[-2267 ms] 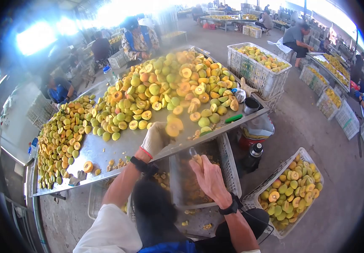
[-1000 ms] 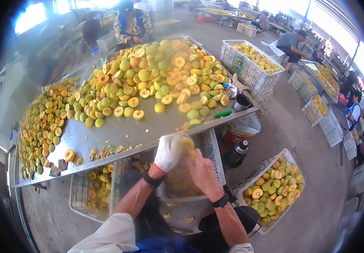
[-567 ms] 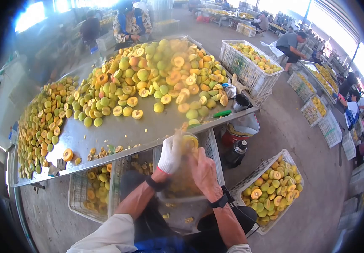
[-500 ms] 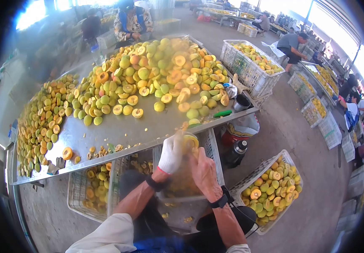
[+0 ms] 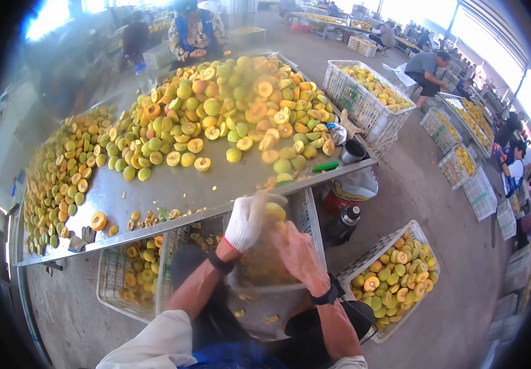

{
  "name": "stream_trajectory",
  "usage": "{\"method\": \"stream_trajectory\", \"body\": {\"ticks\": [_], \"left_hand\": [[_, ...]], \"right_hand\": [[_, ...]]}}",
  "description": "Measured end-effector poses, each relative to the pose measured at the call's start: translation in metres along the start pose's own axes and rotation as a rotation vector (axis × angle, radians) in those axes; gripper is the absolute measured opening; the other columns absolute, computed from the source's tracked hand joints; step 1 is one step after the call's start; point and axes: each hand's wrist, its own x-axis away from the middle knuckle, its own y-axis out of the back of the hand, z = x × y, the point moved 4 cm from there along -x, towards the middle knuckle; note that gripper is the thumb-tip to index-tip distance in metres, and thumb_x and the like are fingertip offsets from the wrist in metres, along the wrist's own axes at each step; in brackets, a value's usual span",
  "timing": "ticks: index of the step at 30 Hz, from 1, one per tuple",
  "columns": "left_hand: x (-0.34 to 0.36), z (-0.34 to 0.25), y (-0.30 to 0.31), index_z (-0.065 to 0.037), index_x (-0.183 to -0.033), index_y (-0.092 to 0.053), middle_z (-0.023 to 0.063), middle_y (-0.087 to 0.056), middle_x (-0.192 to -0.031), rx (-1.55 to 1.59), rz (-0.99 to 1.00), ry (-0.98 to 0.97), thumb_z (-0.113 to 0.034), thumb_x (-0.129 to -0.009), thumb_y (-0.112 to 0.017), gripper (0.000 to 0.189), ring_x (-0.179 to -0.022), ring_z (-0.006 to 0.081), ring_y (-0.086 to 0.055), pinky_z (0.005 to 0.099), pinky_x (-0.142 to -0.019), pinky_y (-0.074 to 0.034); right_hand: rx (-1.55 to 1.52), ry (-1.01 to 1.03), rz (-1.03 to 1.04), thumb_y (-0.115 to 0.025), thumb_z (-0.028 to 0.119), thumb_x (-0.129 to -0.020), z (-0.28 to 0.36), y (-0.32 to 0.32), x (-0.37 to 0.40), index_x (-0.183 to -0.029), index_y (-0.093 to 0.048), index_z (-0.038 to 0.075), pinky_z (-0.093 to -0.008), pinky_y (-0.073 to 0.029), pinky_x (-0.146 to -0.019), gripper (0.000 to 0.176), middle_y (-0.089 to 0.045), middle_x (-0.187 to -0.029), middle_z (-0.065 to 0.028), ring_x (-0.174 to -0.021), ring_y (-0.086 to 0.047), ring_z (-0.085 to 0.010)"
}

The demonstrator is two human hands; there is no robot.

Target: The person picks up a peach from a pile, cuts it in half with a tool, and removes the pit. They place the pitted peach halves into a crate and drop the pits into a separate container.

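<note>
My left hand (image 5: pixel 245 224), in a white glove, is closed around a yellow peach (image 5: pixel 275 212) just beyond the table's near edge. Bare and slightly blurred, my right hand (image 5: pixel 298 251) is right beside that peach with its fingers curled; what they grip is hidden. Both hands are above a white plastic crate (image 5: pixel 316 229), its contents blurred by a smear on the lens. Ahead, a large heap of green-yellow peaches (image 5: pixel 210 107), many halved, covers much of the metal table (image 5: pixel 204 184).
A green-handled tool (image 5: pixel 325 166) and a dark metal cup (image 5: pixel 353 150) rest at the table's right edge. Below are a black thermos (image 5: pixel 344 224) and a crate of peaches (image 5: pixel 394 273). Another full crate (image 5: pixel 370 92) stands beyond. A person (image 5: pixel 196 34) works across the table.
My left hand has tilted and shifted slightly left and down. My right hand's fingers have opened out a little from a tighter curl beside the peach. The peach shows more clearly between them.
</note>
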Motion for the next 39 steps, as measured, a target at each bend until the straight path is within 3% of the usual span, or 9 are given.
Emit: {"method": "stream_trajectory", "body": {"ticks": [5,12,21,24,27,28,30,32,39], "left_hand": [[0.013,0.016,-0.020,0.003,-0.106,-0.071,0.0078,-0.073,-0.090,0.248,-0.214,-0.152,-0.038,-0.113,-0.036,0.054,-0.081,0.0138,-0.066,0.0308,-0.073,-0.054],[0.007,0.022,-0.017,0.003,-0.098,-0.071,0.0075,-0.071,-0.081,0.198,-0.107,-0.046,-0.034,-0.113,-0.037,0.053,-0.075,0.0133,-0.065,0.0280,-0.070,-0.052],[0.007,0.018,-0.019,0.005,-0.093,-0.072,0.0089,-0.071,-0.079,0.033,-0.048,-0.168,-0.041,-0.112,-0.037,0.061,-0.069,0.0141,-0.063,0.0280,-0.062,-0.049],[0.012,0.021,-0.015,0.005,-0.096,-0.073,0.0101,-0.072,-0.082,0.021,0.018,-0.092,-0.035,-0.112,-0.035,0.057,-0.072,0.0151,-0.066,0.0289,-0.067,-0.052],[0.011,0.016,-0.016,0.005,-0.095,-0.072,0.0111,-0.072,-0.082,-0.019,0.017,-0.072,-0.038,-0.112,-0.034,0.060,-0.073,0.0160,-0.066,0.0295,-0.068,-0.052],[0.010,0.013,-0.018,0.006,-0.095,-0.073,0.0113,-0.072,-0.082,-0.041,-0.003,-0.106,-0.039,-0.112,-0.034,0.062,-0.073,0.0163,-0.066,0.0297,-0.069,-0.052],[0.010,0.013,-0.021,0.006,-0.095,-0.072,0.0116,-0.072,-0.081,-0.031,-0.051,-0.131,-0.042,-0.112,-0.032,0.065,-0.073,0.0168,-0.066,0.0299,-0.070,-0.052],[0.011,0.019,-0.023,0.006,-0.095,-0.072,0.0117,-0.072,-0.082,0.033,-0.109,-0.108,-0.046,-0.112,-0.031,0.068,-0.074,0.0170,-0.065,0.0299,-0.070,-0.051],[0.012,0.029,-0.034,0.004,-0.096,-0.070,0.0114,-0.072,-0.087,0.054,-0.186,-0.108,-0.047,-0.113,-0.026,0.069,-0.077,0.0175,-0.064,0.0298,-0.073,-0.051]], "right_hand": [[-0.236,0.006,-0.075,-0.057,0.029,-0.107,0.008,-0.006,0.004,-0.105,-0.059,-0.003,-0.0460,-0.049,-0.063,0.032,-0.061,-0.077,-0.0279,-0.071,-0.060,-0.0482],[-0.383,-0.029,0.032,-0.055,0.030,-0.109,0.005,-0.006,0.006,-0.101,-0.060,-0.005,-0.0430,-0.049,-0.061,0.036,-0.060,-0.075,-0.0236,-0.062,-0.057,-0.0403],[-0.337,0.107,0.043,-0.057,0.028,-0.107,-0.015,-0.015,0.018,-0.105,-0.061,-0.006,-0.0489,-0.050,-0.071,0.034,-0.065,-0.084,-0.0296,-0.080,-0.062,-0.0510],[-0.250,-0.046,0.066,-0.057,0.027,-0.106,-0.011,-0.012,0.019,-0.108,-0.061,-0.006,-0.0491,-0.050,-0.074,0.033,-0.066,-0.088,-0.0295,-0.084,-0.064,-0.0501],[-0.324,0.099,0.000,-0.056,0.027,-0.106,-0.016,-0.019,0.019,-0.110,-0.061,-0.006,-0.0480,-0.051,-0.076,0.033,-0.067,-0.092,-0.0298,-0.088,-0.064,-0.0488],[-0.398,0.032,0.082,-0.056,0.026,-0.106,-0.012,-0.016,0.017,-0.111,-0.061,-0.006,-0.0482,-0.051,-0.077,0.032,-0.066,-0.096,-0.0309,-0.089,-0.064,-0.0486],[-0.413,0.035,0.060,-0.053,0.015,-0.105,-0.010,-0.015,0.016,-0.120,-0.061,0.001,-0.0468,-0.050,-0.069,0.022,-0.063,-0.090,-0.0251,-0.083,-0.065,-0.0448],[-0.366,0.072,0.012,-0.052,0.008,-0.103,-0.015,-0.023,0.017,-0.130,-0.060,0.005,-0.0462,-0.050,-0.065,0.028,-0.060,-0.093,-0.0217,-0.082,-0.066,-0.0413],[-0.357,0.167,-0.064,-0.054,0.006,-0.098,-0.025,-0.030,0.023,-0.129,-0.063,0.009,-0.0460,-0.051,-0.065,0.032,-0.060,-0.097,-0.0202,-0.079,-0.064,-0.0402]]}}
